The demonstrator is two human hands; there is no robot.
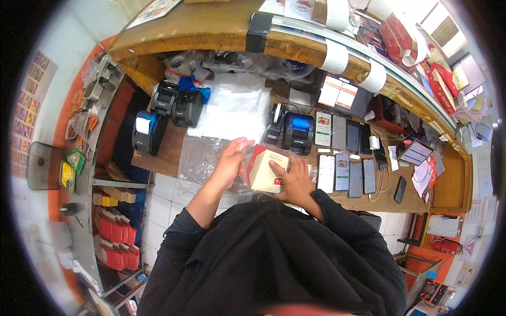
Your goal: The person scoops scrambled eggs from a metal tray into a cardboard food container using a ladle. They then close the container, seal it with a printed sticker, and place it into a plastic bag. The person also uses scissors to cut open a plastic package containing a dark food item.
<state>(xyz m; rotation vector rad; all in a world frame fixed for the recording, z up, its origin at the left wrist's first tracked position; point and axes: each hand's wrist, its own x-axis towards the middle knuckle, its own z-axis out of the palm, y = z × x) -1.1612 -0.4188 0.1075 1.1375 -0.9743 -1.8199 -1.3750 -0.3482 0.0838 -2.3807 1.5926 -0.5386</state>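
Observation:
A cream-and-red cardboard box is in front of my body at the table's near edge. My right hand grips its right side, thumb lying across the cream face. Beside the box's left side, my left hand has its fingers partly curled, seemingly pinching the clear plastic bag. Thin film shows around the box, but I cannot tell how far it covers it. Beyond both hands lies a stack of white plastic bags.
Black label printers stand at the left, and another printer is right of the white bags. Several phones lie in rows on the right, with a charging cable among them. A wooden shelf overhangs the table's far side.

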